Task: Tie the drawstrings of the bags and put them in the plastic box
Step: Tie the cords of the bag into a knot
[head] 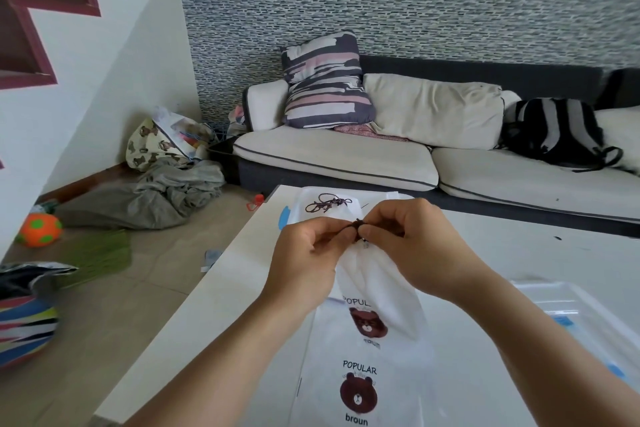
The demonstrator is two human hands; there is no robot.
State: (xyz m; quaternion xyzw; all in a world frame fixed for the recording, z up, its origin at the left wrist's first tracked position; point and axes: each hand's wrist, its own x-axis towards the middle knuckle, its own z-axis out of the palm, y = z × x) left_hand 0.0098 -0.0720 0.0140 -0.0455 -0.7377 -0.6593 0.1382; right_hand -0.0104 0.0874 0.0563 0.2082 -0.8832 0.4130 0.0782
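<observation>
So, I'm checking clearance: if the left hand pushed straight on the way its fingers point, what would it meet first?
Probably the right hand: the left hand points its fingers at it across the brown drawstring both pinch.

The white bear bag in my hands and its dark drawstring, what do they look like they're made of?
The white bear bag looks like thin, matte non-woven or light woven fabric: it gathers into soft folds below the hands and carries a flat print. The dark drawstring looks like thin braided cord, though it is too small to be sure.
</observation>
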